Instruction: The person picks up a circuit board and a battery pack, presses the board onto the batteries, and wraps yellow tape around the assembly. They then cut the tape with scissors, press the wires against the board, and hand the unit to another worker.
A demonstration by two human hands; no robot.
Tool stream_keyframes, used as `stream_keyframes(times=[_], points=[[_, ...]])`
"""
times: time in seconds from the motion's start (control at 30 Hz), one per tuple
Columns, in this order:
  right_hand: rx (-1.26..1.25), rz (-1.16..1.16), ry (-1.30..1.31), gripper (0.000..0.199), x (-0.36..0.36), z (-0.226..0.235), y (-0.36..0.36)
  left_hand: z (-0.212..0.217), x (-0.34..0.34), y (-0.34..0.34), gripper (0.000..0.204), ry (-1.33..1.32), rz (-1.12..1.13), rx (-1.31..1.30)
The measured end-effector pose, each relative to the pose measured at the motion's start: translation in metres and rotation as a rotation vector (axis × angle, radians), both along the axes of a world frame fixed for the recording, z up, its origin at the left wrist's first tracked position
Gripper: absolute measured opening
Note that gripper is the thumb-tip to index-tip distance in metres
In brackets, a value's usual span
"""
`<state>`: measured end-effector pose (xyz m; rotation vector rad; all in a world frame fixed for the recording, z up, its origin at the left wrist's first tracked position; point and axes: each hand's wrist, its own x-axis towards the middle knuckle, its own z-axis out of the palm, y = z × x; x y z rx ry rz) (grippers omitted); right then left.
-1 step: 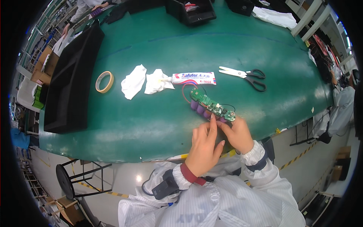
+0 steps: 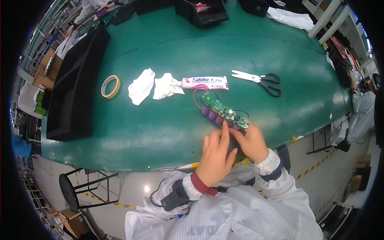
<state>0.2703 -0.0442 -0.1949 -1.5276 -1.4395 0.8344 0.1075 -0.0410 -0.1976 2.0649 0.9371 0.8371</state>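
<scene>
A battery pack (image 2: pixel 218 107) with purple cylindrical cells and a green circuit board along its top lies at a slant above the green table. My right hand (image 2: pixel 253 145) grips its near right end between thumb and fingers; the fingers behind the end are partly hidden. My left hand (image 2: pixel 216 154) reaches in with its index fingertip touching the cells' near side, thumb held apart and nothing grasped. A red wire loop (image 2: pixel 195 98) and thin black wires come off the pack. Just beyond it lies a white glue tube (image 2: pixel 205 83), its nozzle on a crumpled white tissue (image 2: pixel 166 89).
Black-handled scissors (image 2: pixel 262 81) lie to the right of the tube. Leftward are another tissue (image 2: pixel 141 87), a tape roll (image 2: pixel 110 87) and a long black foam tray (image 2: pixel 74 88). Black bins (image 2: pixel 204 14) stand at the far edge. Another person's hand (image 2: pixel 106 7) shows at far left.
</scene>
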Motion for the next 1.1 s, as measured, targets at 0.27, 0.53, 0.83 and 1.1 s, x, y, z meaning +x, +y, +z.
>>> stream_keyframes(times=[0.27, 0.53, 0.83, 1.1], points=[[0.040, 0.084, -0.118, 0.046, -0.021, 0.000, -0.016, 0.003, -0.016, 0.009, 0.073, -0.054, 0.077, -0.017], [0.173, 0.190, -0.169, 0.067, -0.056, -0.004, -0.013, 0.009, -0.039, 0.022, 0.065, 0.030, 0.189, -0.030], [0.191, 0.366, -0.190, 0.064, -0.061, 0.009, -0.015, 0.026, -0.074, 0.049, 0.040, 0.005, 0.205, -0.114], [0.377, 0.179, -0.260, 0.025, -0.055, 0.018, -0.010, 0.031, -0.084, 0.056, 0.038, 0.012, 0.139, -0.274]])
